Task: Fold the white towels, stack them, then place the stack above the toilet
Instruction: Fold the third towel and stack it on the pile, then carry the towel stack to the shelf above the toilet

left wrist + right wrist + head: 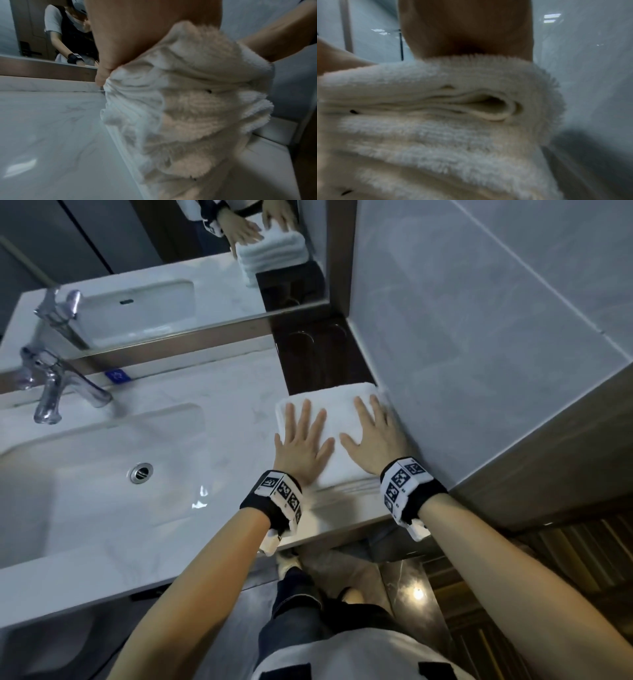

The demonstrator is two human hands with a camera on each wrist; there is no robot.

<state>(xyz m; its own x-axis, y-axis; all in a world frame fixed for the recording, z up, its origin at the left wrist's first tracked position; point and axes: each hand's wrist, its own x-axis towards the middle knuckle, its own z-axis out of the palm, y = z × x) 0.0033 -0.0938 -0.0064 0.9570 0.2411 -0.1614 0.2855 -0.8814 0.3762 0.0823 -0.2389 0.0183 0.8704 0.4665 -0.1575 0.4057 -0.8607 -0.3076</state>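
Head view shows the stack of white towels lying folded on the counter, pushed into the corner where the grey tiled wall meets the dark wooden ledge. Both hands lie flat on its top layer: the left hand over the near left part, the right hand just beside it toward the wall, fingers straight and spread, neither grip closed round anything. From the left wrist view the stack's layered edges bulge unevenly under the palm, and the right wrist view shows a loose fold gaping open in the side of the pile.

Left of the left hand sits the sink with its chrome tap; beyond the fingertips, the mirror repeats the scene. No toilet is in sight.

Folding and stacking look done, so the carry appears to be what remains. The risk I see is in the lift: the layers are soft and not squarely aligned, so taking hold from above only could let the lower towels slide out or the open fold sag. Dragging the pile leftward could tip an edge into the basin.
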